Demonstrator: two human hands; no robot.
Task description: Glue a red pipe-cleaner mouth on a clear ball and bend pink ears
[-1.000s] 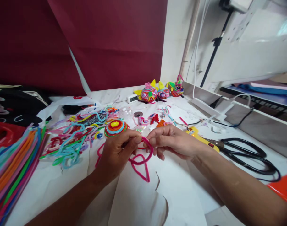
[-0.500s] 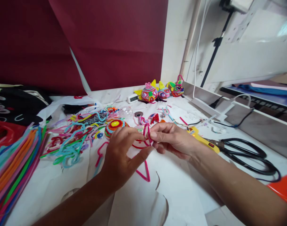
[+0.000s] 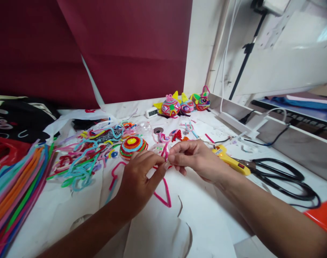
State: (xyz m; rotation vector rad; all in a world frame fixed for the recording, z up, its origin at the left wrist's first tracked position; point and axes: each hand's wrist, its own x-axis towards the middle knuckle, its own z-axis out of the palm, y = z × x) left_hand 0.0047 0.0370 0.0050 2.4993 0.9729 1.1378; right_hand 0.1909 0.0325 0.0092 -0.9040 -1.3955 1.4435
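Over the middle of the white table, my left hand (image 3: 142,175) and my right hand (image 3: 192,157) meet with their fingertips pinched on a bent magenta pipe cleaner (image 3: 165,152). A small loop of it sticks up between the fingers. Below them hangs or lies a pointed magenta bend (image 3: 167,197); whether it belongs to the same piece I cannot tell. Just behind my left hand sits a dome of coiled pipe cleaners (image 3: 133,146) in red, orange, blue and yellow. Another bent magenta piece (image 3: 115,172) lies left of that hand.
Tangled pipe cleaners (image 3: 82,157) heap at the left, beside a bundle of straight ones (image 3: 20,186). Right of my hands lie a yellow glue gun (image 3: 233,163) and black-handled scissors (image 3: 284,179). Decorated round figures (image 3: 171,106) and a small digital clock (image 3: 152,112) stand at the back.
My left fingers and thumb have closed onto the magenta pipe cleaner, which was held mainly by my right hand. Its upright loop has become smaller and narrower.
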